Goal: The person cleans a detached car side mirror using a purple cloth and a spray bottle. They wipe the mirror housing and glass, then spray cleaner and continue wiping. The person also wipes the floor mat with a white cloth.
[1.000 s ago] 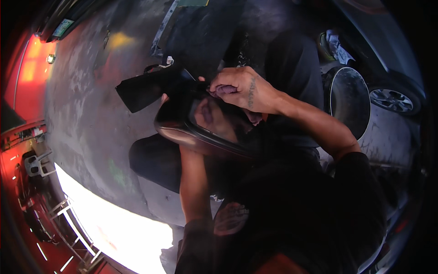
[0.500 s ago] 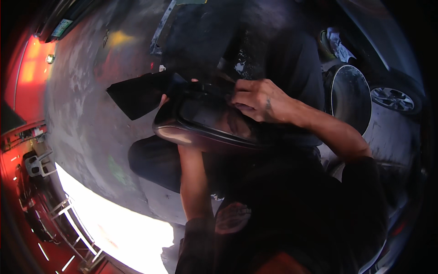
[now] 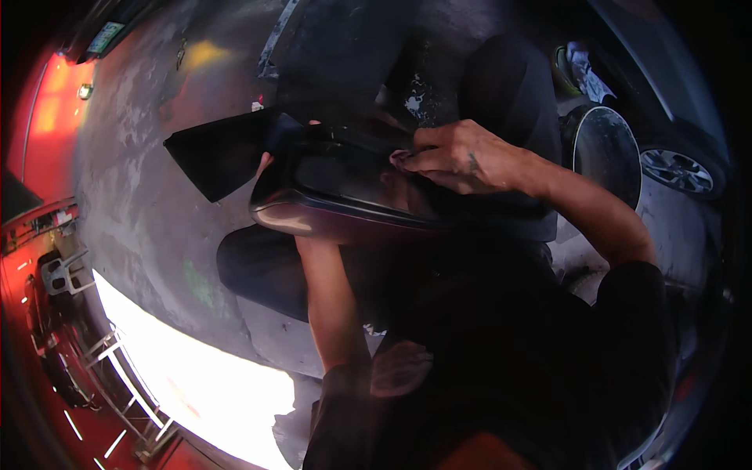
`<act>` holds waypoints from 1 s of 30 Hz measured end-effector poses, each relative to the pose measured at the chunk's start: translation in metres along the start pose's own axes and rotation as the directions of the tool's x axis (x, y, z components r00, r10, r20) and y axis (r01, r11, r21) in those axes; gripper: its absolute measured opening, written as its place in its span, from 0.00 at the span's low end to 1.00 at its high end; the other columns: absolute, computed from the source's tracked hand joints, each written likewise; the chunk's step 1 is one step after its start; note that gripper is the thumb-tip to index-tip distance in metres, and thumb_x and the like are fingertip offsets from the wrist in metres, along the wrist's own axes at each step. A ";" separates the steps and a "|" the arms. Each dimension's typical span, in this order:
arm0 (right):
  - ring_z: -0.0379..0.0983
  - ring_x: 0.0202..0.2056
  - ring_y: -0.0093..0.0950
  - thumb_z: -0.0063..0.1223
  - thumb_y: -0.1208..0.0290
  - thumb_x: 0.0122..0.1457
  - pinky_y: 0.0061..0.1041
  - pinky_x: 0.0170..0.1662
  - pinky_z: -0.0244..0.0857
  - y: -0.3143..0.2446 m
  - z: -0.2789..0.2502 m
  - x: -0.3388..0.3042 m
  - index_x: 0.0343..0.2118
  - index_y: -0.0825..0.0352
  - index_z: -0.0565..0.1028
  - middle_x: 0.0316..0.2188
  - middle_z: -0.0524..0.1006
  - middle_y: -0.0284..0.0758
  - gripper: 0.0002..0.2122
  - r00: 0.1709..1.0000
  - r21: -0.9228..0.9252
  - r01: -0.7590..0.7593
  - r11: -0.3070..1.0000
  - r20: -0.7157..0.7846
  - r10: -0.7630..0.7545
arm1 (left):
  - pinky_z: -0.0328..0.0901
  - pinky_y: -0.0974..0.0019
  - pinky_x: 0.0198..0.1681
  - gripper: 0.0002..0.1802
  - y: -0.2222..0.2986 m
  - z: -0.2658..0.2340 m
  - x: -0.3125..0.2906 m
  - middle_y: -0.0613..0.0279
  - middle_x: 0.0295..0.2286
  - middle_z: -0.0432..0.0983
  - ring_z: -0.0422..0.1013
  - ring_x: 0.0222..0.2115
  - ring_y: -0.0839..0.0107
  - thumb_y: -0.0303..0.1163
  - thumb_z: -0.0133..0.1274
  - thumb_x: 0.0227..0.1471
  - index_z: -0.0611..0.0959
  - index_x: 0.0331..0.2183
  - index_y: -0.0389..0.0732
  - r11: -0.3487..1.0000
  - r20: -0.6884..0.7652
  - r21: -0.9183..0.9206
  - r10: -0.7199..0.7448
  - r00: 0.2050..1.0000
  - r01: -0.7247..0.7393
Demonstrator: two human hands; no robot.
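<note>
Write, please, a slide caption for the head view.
Left hand supports a dark side mirror; right hand holds an apparent cloth at its edge.

This seems to be a car workshop — the floor (image 3: 133, 188) is stained (one patch (image 3: 205, 52) is yellow), and a car wheel (image 3: 678, 170) stands nearby.

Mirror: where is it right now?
Head view: the mirror is just above and left of centre, between the left thumb at its upper left edge and the right hand.
</note>
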State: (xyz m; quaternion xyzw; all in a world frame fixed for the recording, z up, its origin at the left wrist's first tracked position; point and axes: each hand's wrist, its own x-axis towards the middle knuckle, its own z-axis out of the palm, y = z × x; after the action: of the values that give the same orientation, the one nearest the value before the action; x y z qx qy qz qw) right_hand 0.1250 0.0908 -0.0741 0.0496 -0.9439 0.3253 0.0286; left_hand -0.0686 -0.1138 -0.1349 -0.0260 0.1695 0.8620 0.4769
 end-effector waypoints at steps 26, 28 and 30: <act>0.81 0.30 0.43 0.56 0.70 0.54 0.40 0.36 0.77 -0.008 -0.004 0.003 0.34 0.68 0.81 0.24 0.81 0.45 0.08 0.924 -0.065 -0.302 0.951 0.224 0.309 | 0.68 0.47 0.58 0.36 0.014 0.009 0.015 0.40 0.56 0.70 0.72 0.53 0.49 0.51 0.45 0.61 0.69 0.62 0.35 0.987 0.163 0.111 0.097 0.982 -0.116; 0.81 0.29 0.44 0.56 0.70 0.54 0.41 0.35 0.77 -0.018 -0.012 0.011 0.30 0.70 0.80 0.23 0.80 0.47 0.08 0.853 -0.017 -0.447 0.895 0.294 0.432 | 0.67 0.47 0.58 0.37 0.011 0.012 0.011 0.41 0.56 0.70 0.72 0.53 0.50 0.51 0.45 0.61 0.69 0.62 0.36 0.985 0.174 0.109 0.112 0.978 -0.133; 0.81 0.28 0.43 0.56 0.70 0.54 0.40 0.34 0.77 -0.030 -0.020 0.012 0.30 0.71 0.80 0.22 0.80 0.47 0.08 0.852 0.018 -0.460 0.888 0.289 0.436 | 0.67 0.48 0.59 0.37 0.009 0.014 0.007 0.42 0.56 0.71 0.72 0.54 0.51 0.52 0.45 0.61 0.69 0.62 0.36 0.983 0.177 0.113 0.126 0.976 -0.147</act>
State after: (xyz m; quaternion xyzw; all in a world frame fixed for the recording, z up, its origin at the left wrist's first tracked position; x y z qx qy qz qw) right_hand 0.1170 0.0788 -0.0387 -0.1255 -0.9090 0.3531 -0.1823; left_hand -0.0785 -0.1080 -0.1202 0.0889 0.1836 0.8795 0.4299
